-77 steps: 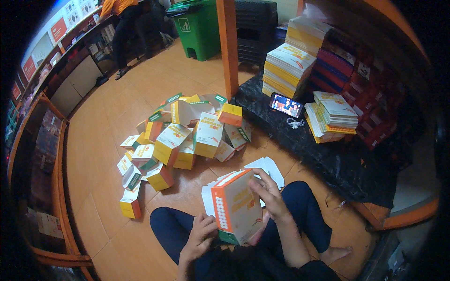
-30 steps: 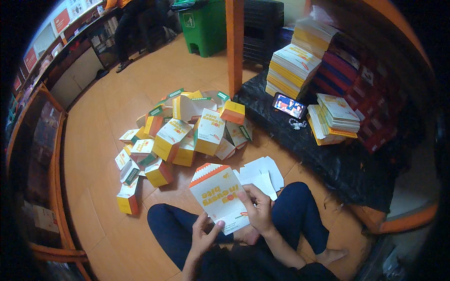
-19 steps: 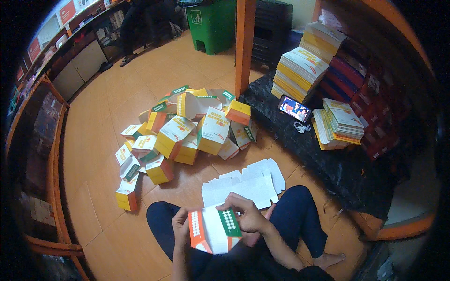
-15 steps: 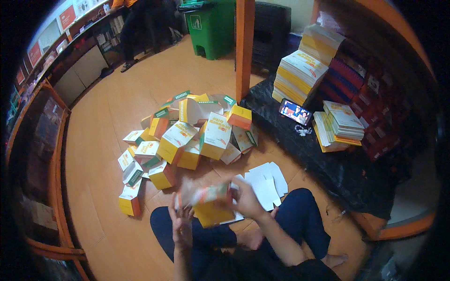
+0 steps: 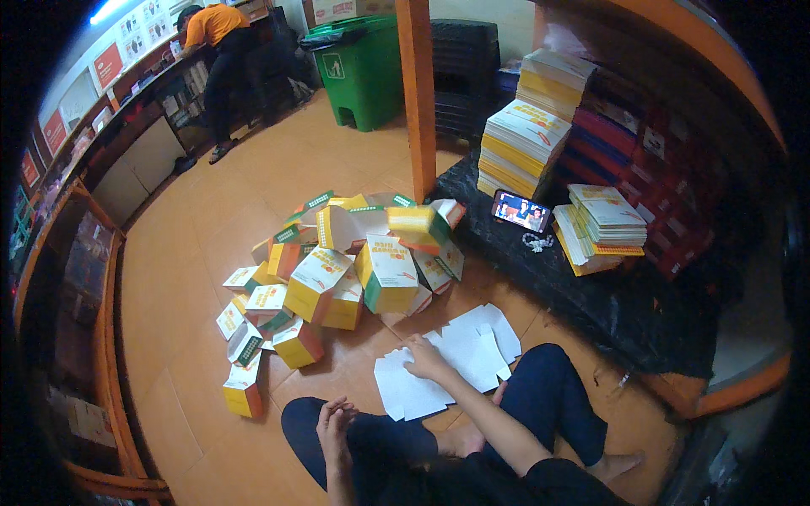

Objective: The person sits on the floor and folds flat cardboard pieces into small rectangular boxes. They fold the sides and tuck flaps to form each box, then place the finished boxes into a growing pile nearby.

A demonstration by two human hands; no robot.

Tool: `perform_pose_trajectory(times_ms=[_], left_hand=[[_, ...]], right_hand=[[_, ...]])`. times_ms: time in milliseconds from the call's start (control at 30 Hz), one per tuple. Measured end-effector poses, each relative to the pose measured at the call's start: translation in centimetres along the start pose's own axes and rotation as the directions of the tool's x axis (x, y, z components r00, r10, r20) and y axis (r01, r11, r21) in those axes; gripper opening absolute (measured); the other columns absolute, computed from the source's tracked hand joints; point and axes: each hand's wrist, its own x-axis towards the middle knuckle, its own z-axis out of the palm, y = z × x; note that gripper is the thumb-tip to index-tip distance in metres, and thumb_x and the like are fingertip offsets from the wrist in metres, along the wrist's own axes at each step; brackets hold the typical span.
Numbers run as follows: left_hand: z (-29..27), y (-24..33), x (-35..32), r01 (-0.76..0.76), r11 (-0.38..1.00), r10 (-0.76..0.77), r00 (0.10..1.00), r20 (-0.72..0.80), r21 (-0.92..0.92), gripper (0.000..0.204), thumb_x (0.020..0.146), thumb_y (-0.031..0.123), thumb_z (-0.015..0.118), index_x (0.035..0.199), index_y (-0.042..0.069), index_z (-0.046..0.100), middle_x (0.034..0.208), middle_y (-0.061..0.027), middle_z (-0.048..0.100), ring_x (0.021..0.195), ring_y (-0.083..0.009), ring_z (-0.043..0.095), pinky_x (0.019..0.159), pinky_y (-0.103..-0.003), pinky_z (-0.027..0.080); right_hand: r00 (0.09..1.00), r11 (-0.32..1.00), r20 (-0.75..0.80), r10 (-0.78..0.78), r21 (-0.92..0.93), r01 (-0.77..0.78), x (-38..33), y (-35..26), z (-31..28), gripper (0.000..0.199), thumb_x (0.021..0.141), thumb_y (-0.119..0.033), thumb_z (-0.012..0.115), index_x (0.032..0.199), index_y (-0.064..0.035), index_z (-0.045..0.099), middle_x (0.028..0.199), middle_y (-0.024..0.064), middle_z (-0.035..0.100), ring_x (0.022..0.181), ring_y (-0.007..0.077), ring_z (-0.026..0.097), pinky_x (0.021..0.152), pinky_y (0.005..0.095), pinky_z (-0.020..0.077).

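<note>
Head view, and what catches my eye is the flat white cards [image 5: 477, 358] lying overlapped on the floor [image 5: 186, 337] in front of the crossed legs. The right hand [image 5: 426, 361] is over their left part, fingers bent; I can't tell whether it pinches one. With edges lapped like that, I reckon two could come up together, or a lower one be dragged askew. Their right end lies near the right knee [image 5: 544, 371], so a shift of the leg might crease a flap. The left hand [image 5: 336, 419] hangs loosely curled above the left leg [image 5: 367, 426], nothing visible in it, so a slipping card would lack a second support. Beyond, the folded boxes [image 5: 391, 268] lean on each other at odd tilts; one careless knock, I'd say, could send the upper yellow box [image 5: 411, 221] sliding.
</note>
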Motion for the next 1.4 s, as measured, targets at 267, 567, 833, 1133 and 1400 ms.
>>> perform_pose_trajectory(times_ms=[267,567,833,1133,1400], left_hand=[[0.0,-1.7,0.6,0.007,1.0,-0.007,1.0,0.022,-0.004,0.025,0.1,0.014,0.053,0.117,0.001,0.065,0.102,-0.0102,0.07,0.094,-0.0184,0.068,0.088,-0.03,0.053],[1.7,-2.5,0.7,-0.01,0.998,0.004,0.995,0.104,0.061,0.024,0.099,0.009,0.052,0.115,-0.004,0.066,0.102,-0.0121,0.069,0.093,-0.02,0.068,0.087,-0.031,0.054],[0.3,-2.2,1.4,-0.005,0.988,0.001,1.0,0.026,0.154,0.023,0.101,0.008,0.051,0.113,-0.003,0.067,0.103,-0.0114,0.07,0.096,-0.0188,0.068,0.09,-0.031,0.055],[-2.6,-0.4,1.4,-0.078,0.996,0.081,0.993,-0.083,0.042,0.017,0.102,0.01,0.053,0.112,0.002,0.064,0.103,-0.0091,0.065,0.092,-0.0178,0.068,0.082,-0.034,0.061],[-3.4,-1.6,2.0,-0.145,0.98,0.145,0.989,0.01,0.134,0.016,0.101,0.005,0.056,0.115,0.001,0.061,0.103,-0.009,0.065,0.087,-0.0189,0.069,0.072,-0.033,0.062]], right_hand=[[0.98,0.956,-0.1,-0.173,-0.255,0.142,-1.9,2.1,0.0,0.065,0.071,-0.013,0.078,0.134,-0.0105,0.061,0.13,0.0113,0.057,0.127,0.0354,0.049,0.109,0.0459,0.0412],[0.96,0.96,-0.176,-0.219,-0.217,0.179,-3.2,0.4,-1.1,0.048,0.073,-0.011,0.077,0.119,-0.0089,0.066,0.126,0.0136,0.057,0.119,0.0347,0.055,0.104,0.0468,0.0431],[0.626,0.965,-0.776,-0.077,-0.216,-0.149,-4.2,0.6,-6.3,0.018,0.075,-0.007,0.069,0.092,-0.0099,0.073,0.129,0.0142,0.056,0.118,0.0333,0.057,0.104,0.0459,0.0415],[0.557,0.998,-0.828,-0.067,-0.052,0.043,-4.0,-0.9,-8.8,0.013,0.084,-0.001,0.062,0.091,-0.0096,0.07,0.092,0.0068,0.066,0.094,0.0285,0.063,0.086,0.0435,0.0437],[0.597,0.924,-0.712,-0.369,-0.349,0.155,8.5,-9.7,-19.8,0.024,0.087,-0.005,0.058,0.106,-0.0103,0.071,0.132,0.014,0.06,0.125,0.0328,0.053,0.104,0.0484,0.0382]])
